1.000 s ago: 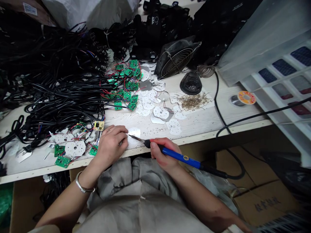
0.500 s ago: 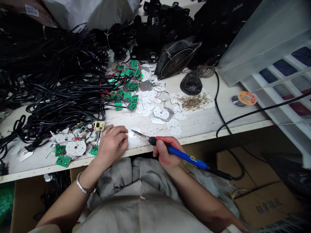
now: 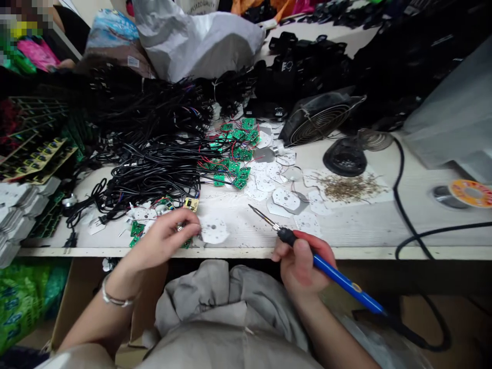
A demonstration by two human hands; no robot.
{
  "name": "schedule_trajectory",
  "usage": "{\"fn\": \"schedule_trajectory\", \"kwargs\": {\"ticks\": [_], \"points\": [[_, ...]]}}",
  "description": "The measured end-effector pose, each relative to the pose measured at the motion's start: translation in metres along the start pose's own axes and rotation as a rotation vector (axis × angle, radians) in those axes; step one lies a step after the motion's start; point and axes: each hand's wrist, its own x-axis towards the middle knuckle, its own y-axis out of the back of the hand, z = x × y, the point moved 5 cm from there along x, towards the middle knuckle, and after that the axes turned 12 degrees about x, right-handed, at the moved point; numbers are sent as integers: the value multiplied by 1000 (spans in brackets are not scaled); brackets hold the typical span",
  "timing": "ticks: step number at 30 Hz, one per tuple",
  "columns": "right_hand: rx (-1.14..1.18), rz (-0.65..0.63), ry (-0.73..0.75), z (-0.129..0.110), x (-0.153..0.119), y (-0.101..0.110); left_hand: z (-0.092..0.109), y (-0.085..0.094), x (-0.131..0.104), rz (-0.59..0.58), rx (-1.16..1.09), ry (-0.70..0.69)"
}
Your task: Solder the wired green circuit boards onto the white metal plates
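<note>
My left hand [image 3: 169,233] has its thumb and fingers pinched at the left edge of a white plate with small holes [image 3: 215,230], by the bench's front edge. The fingertips hide part of the grip. My right hand [image 3: 305,261] is wrapped round the blue handle of a soldering iron [image 3: 342,282]. Its metal tip points up and left, apart from the plate. Beside my left hand lie green circuit boards [image 3: 136,233] and a small yellow board [image 3: 191,204]. More white plates [image 3: 286,199] lie beyond the iron's tip.
Black cables [image 3: 154,169] with green boards cover the left of the bench. A fan [image 3: 319,120], a dark stand [image 3: 345,155], a heap of brown bits [image 3: 351,187] and a solder spool [image 3: 471,193] are at the right. The iron's cord [image 3: 400,179] loops there.
The view has swung left. My left hand has drawn the white plate leftward along the bench. The soldering iron's tip, earlier above that plate, is now to its right.
</note>
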Motion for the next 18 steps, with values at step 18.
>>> {"fn": "schedule_trajectory", "kwargs": {"ticks": [18], "points": [[-76, -39, 129, 1, -4, 5, -105, 70, -35, 499, 172, 734]]}}
